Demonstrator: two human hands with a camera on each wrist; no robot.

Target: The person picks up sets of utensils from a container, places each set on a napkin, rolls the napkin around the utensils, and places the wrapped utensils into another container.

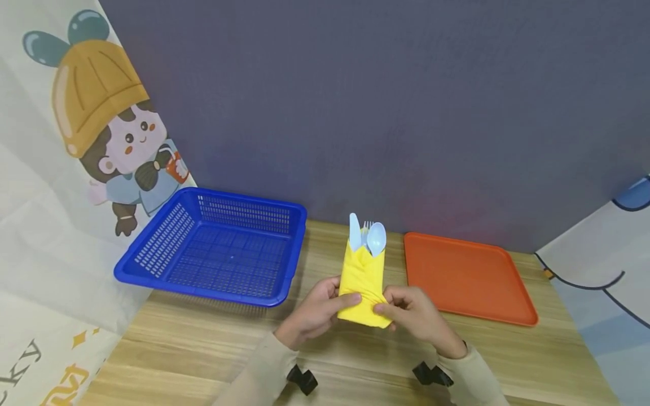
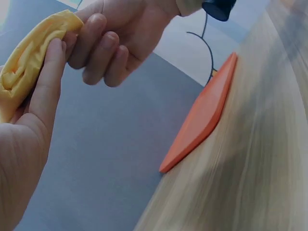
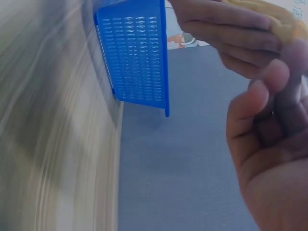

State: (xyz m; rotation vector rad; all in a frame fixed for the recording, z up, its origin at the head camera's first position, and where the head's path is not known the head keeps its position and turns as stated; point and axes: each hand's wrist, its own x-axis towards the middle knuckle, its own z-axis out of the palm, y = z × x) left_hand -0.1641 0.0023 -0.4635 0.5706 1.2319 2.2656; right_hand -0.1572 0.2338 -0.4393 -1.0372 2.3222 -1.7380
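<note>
Between both hands, a folded yellow napkin (image 1: pixel 361 287) is held up above the table. Out of its top stick a pale blue plastic knife (image 1: pixel 354 232), a fork (image 1: pixel 368 225) and a spoon (image 1: pixel 376 239); their handles are hidden inside the cloth. My left hand (image 1: pixel 319 307) grips the napkin's left edge, thumb across the front and fingers behind. At the lower right corner my right hand (image 1: pixel 413 313) pinches the cloth between thumb and fingers. In the left wrist view the yellow napkin (image 2: pixel 36 55) shows side-on, with creases in the cloth.
A blue slotted plastic basket (image 1: pixel 291 270) stands on the left of the wooden table (image 1: pixel 355 372). To the right lies a flat orange tray (image 1: pixel 467 279). A grey panel (image 1: pixel 365 113) rises behind the table, with printed cloths on both sides.
</note>
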